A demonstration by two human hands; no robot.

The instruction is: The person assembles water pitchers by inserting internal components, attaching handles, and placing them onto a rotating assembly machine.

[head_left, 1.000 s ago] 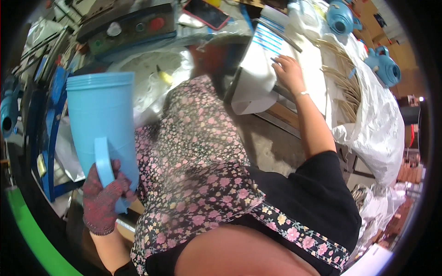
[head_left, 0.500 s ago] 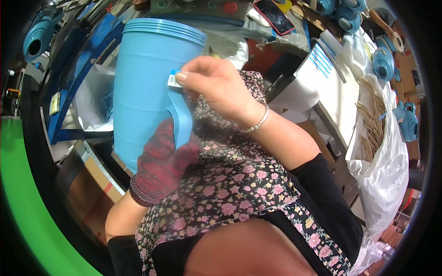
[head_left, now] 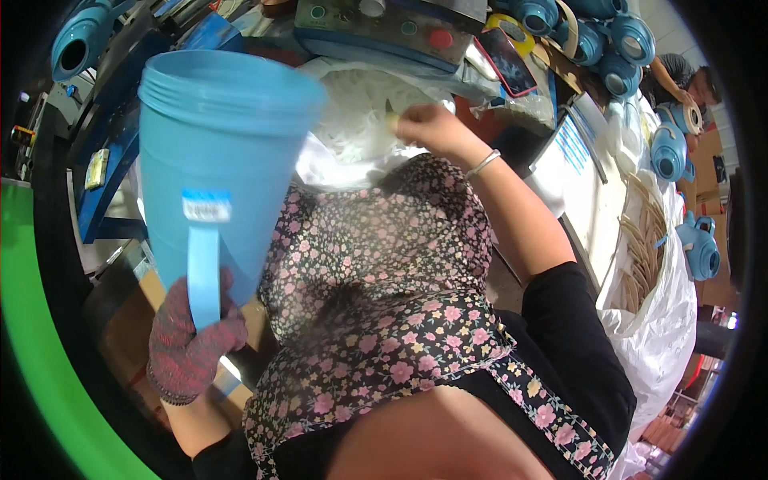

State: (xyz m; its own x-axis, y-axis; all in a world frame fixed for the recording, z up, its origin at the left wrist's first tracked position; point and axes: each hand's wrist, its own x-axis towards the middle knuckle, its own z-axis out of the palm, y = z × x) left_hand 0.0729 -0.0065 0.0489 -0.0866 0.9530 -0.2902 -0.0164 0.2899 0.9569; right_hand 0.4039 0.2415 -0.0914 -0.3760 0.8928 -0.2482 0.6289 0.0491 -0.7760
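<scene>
The left hand, in a dark red and grey knitted glove, has its fingers wrapped around the handle of a light blue plastic jug, whose body rises above those fingers with its ridged, open rim uppermost. A small white label with a blue band sits on the jug's wall, just above the top of the handle and the gripping fingers. The bare right hand, with a silver bracelet at the wrist, has its fingers bent together beside a small yellowish object; blur hides whether they are closed on it or only near it. Around and to the left of those fingertips lies crumpled white plastic film. Beyond them stands a control box with a red button, and farther right of the fingers lies a red-edged phone. Well to their right are a sheet of blue-banded labels and a white sack with tan, curved strips.
</scene>
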